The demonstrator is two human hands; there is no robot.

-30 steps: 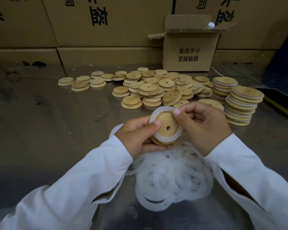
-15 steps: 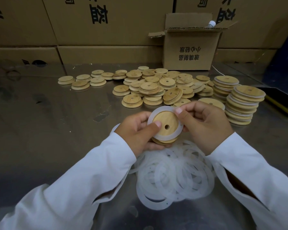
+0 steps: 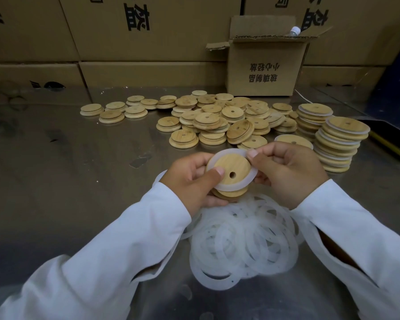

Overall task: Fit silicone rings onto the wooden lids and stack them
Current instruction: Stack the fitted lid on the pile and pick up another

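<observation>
Table (image 3: 56, 181): steel, carrying everything.
Box (image 3: 263, 72): open, far behind the ring heap, to its right.
Loose lids (image 3: 213, 118): spread out behind the ring heap.
Ring heap (image 3: 240, 245): white rings, directly beneath both hands.
Stacks (image 3: 340, 144): ringed lids, behind and right of the ring heap.
Left hand (image 3: 189, 181): above the ring heap, grasping the lid, thumb on its face.
Right hand (image 3: 289, 172): above the ring heap, pinching the ring's upper edge.
Lid (image 3: 226, 166): between the hands, tilted.
Ring (image 3: 231, 152): around the lid.

Dim warm light, dull sheen on the metal table (image 3: 56, 181), wide-angle bending at edges, corners dark
</observation>
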